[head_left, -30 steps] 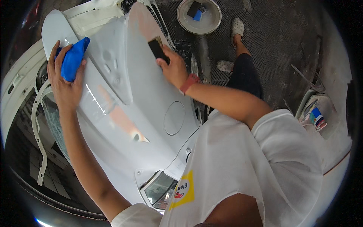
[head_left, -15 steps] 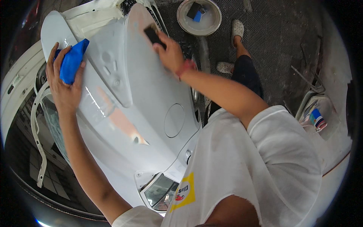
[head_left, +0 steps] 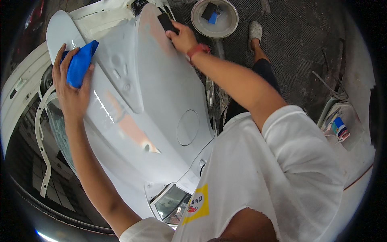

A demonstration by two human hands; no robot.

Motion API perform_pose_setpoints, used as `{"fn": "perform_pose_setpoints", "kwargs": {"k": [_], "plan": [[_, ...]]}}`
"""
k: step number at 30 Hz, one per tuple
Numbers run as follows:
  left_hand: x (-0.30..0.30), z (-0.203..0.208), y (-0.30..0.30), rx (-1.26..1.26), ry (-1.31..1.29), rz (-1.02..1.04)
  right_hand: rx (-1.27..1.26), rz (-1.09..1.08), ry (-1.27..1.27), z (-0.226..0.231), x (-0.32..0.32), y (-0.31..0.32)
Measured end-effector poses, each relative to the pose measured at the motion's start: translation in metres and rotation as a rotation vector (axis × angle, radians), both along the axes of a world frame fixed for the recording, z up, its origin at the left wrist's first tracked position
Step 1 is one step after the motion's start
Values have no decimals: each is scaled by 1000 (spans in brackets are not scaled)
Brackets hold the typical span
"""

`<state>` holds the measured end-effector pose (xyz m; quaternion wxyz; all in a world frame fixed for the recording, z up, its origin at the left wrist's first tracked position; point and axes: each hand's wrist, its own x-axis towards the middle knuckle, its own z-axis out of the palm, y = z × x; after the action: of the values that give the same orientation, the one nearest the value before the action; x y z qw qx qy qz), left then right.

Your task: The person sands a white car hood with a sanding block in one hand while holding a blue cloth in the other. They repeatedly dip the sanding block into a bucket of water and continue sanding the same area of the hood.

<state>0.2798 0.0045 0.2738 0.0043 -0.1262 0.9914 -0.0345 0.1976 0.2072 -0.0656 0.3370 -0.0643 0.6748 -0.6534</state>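
My left hand rests on the upper left of a pale grey car body panel, its fingers wrapped round a smooth blue cloth-like piece. Its exact material is hard to tell. Farther right, my right hand grips a black sanding block against the rounded far end of the panel, near its right edge. Pinkish worn patches show beneath the block and along the middle of the panel. The side of the block touching the surface is hidden.
A round basin of cloudy water stands on the dark floor beyond my right hand, holding a black block and a blue piece. A clog-shod foot is to its right. A side window lies near my body. At far right sits a tray-like container.
My right hand has slid the black block slightly away and to the right along the panel. My left hand keeps its hold on the blue piece. One clog has gone out of sight.
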Motion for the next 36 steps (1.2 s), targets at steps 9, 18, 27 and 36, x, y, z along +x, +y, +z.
{"fn": "perform_pose_setpoints", "kwargs": {"k": [9,18,27,36], "plan": [[8,1,-3,-18,-12,26,-11,59,282,53,49,26],[7,1,-2,-15,-13,46,87,78,150,42,-6,-20],[3,2,1,5,-10,44,63,82,154,-6,-51,-60],[5,2,-1,-2,-10,56,37,-41,121,7,-52,-73]]}}
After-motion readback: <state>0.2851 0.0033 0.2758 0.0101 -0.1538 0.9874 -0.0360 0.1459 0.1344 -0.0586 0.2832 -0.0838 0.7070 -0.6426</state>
